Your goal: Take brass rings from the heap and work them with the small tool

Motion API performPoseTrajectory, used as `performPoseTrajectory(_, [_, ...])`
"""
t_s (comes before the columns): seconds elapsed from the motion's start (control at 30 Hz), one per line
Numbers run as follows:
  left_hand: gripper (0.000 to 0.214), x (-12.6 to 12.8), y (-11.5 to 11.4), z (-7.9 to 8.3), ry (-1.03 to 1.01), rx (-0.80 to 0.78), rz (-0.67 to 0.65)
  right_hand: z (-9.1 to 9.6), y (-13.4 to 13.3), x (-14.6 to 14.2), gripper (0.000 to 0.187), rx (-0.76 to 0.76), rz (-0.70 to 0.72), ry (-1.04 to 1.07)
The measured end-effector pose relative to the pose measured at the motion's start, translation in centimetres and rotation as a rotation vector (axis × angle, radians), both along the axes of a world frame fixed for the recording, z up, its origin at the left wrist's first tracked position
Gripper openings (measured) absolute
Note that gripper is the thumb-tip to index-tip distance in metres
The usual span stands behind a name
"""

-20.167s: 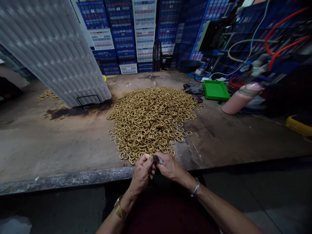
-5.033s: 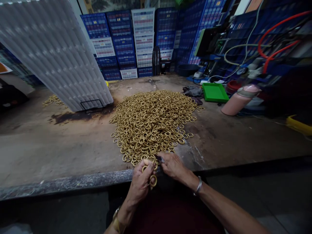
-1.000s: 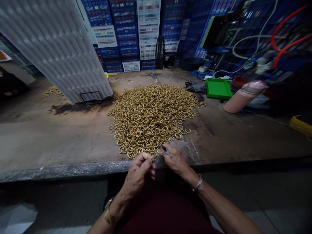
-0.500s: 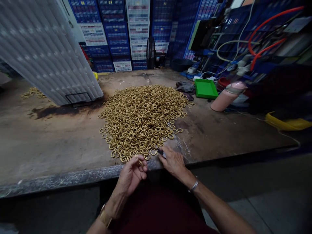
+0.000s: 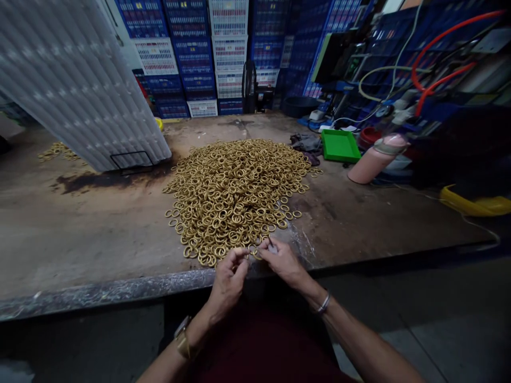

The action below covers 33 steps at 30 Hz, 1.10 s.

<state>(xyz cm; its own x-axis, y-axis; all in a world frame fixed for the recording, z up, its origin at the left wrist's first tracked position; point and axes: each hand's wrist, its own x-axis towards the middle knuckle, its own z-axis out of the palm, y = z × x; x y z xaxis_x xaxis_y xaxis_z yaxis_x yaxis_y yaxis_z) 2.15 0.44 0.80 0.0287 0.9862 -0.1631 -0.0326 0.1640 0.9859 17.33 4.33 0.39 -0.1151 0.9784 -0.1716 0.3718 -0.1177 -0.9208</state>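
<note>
A broad heap of brass-coloured rings [image 5: 235,186] lies on the worktable, reaching almost to its front edge. At the near side of the heap my left hand [image 5: 229,279] is closed in a pinch, thumb against forefinger. A gold ring showed in these fingers a moment ago; now the fingers mostly hide it. My right hand [image 5: 285,264] is closed around a small dark tool [image 5: 272,243], mostly covered by the fingers, so its kind is unclear. The fingertips of both hands nearly meet, and a loose ring [image 5: 256,253] shows between them.
A tall stack of pale ribbed sheets [image 5: 91,90] leans at the left, with a black wire stand [image 5: 131,159] at its foot. Right of the heap are a dark cloth [image 5: 306,142], a green tray [image 5: 340,146] and a pink bottle [image 5: 371,162]. Stacked crates [image 5: 195,53] line the back.
My left hand has turned over from palm up and moved right, its fingertips now close to the right hand. The right hand's fingers have drawn in around the dark tool.
</note>
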Motion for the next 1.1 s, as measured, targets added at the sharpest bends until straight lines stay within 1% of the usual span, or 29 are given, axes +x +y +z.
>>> performPoseTrajectory(0.07, [0.022, -0.2, 0.1, -0.4, 0.128, 0.169, -0.034, 0.6, -0.2, -0.6, 0.014, -0.152, 0.015, 0.229])
performPoseTrajectory(0.13, [0.022, -0.4, 0.1, -0.9, 0.195, 0.265, -0.058, 1.0, -0.5, -1.0, 0.019, -0.271, 0.041, 0.383])
performPoseTrajectory(0.2, [0.021, -0.6, 0.1, -1.2, 0.237, 0.337, -0.067, 1.1, -0.7, -1.3, 0.022, -0.345, 0.062, 0.458])
performPoseTrajectory(0.27, [0.021, -0.8, 0.1, -1.5, 0.265, 0.411, -0.085, 1.2, -0.8, -1.6, 0.023, -0.381, 0.074, 0.499])
performPoseTrajectory(0.37, [0.02, -1.0, 0.0, -1.6, 0.289, 0.471, -0.091, 1.1, -0.9, -1.9, 0.023, -0.388, 0.103, 0.523])
performPoseTrajectory(0.43, [0.018, -1.2, 0.0, -1.6, 0.334, 0.47, -0.066, 1.0, -1.0, -2.0, 0.022, -0.366, 0.111, 0.481])
performPoseTrajectory(0.53, [0.015, -1.4, 0.1, -1.4, 0.427, 0.454, -0.028, 0.6, -1.0, -2.0, 0.025, -0.284, 0.09, 0.359])
performPoseTrajectory(0.6, [0.014, -1.4, 0.1, -1.1, 0.456, 0.449, -0.02, 0.4, -1.0, -1.9, 0.025, -0.192, 0.086, 0.269])
performPoseTrajectory(0.67, [0.013, -1.2, 0.1, -0.8, 0.427, 0.423, -0.027, 0.3, -0.9, -1.8, 0.024, -0.096, 0.093, 0.187])
performPoseTrajectory(0.73, [0.013, -0.9, 0.1, -0.2, 0.329, 0.338, -0.035, 0.4, -0.7, -1.8, 0.022, -0.047, 0.1, 0.134])
performPoseTrajectory(0.8, [0.015, -0.7, 0.0, 0.3, 0.192, 0.182, -0.051, 0.5, -0.6, -1.9, 0.021, -0.04, 0.107, 0.112])
performPoseTrajectory(0.87, [0.021, -0.6, -0.1, 0.7, 0.057, 0.0, -0.095, 0.5, -0.6, -2.0, 0.019, -0.022, 0.1, 0.087])
performPoseTrajectory(0.93, [0.028, -0.5, -0.3, 0.8, -0.068, -0.14, -0.149, 0.4, -0.5, -2.0, 0.019, -0.009, 0.108, 0.081])
performPoseTrajectory(1.0, [0.031, -0.4, -0.5, 0.8, -0.173, -0.2, -0.17, 0.1, -0.5, -1.8, 0.019, -0.027, 0.121, 0.107])
performPoseTrajectory(1.07, [0.03, -0.3, -0.5, 0.7, -0.235, -0.201, -0.143, -0.2, -0.5, -1.6, 0.02, -0.027, 0.096, 0.1])
performPoseTrajectory(1.1, [0.029, -0.3, -0.5, 0.6, -0.247, -0.197, -0.121, -0.3, -0.6, -1.5, 0.021, 0.001, 0.077, 0.067])
